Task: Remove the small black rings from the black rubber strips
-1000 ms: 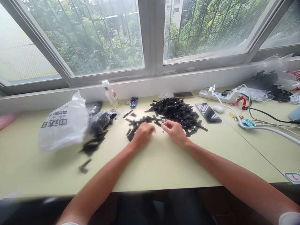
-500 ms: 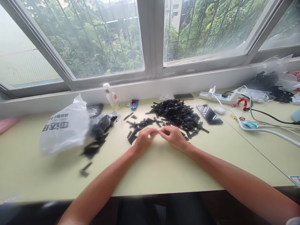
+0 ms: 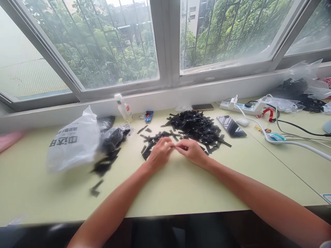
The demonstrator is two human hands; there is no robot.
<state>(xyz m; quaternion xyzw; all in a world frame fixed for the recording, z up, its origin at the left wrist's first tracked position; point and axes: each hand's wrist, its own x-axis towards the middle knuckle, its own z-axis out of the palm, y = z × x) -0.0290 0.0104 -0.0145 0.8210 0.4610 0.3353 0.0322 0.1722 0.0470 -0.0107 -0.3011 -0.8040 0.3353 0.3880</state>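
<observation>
My left hand (image 3: 161,151) and my right hand (image 3: 190,150) meet fingertip to fingertip above the table's middle. Both are closed in a pinch, and whatever lies between the fingers is too small or hidden to make out. Just beyond my right hand rises a big heap of short black fabric strips (image 3: 195,126), some with a small pale dot. A smaller pile of black strips (image 3: 148,148) lies beside and partly behind my left hand.
On the left are a white plastic bag (image 3: 74,141), a black plastic bag (image 3: 113,136) and more black strips (image 3: 106,163). A clear bottle (image 3: 124,109) stands by the window. To the right lie a phone (image 3: 231,126), a white mouse (image 3: 242,122), a power strip (image 3: 241,107) and cables.
The fingers of my left hand have curled in a little more at the pinch. My right hand stays almost in place, and the view has shifted slightly.
</observation>
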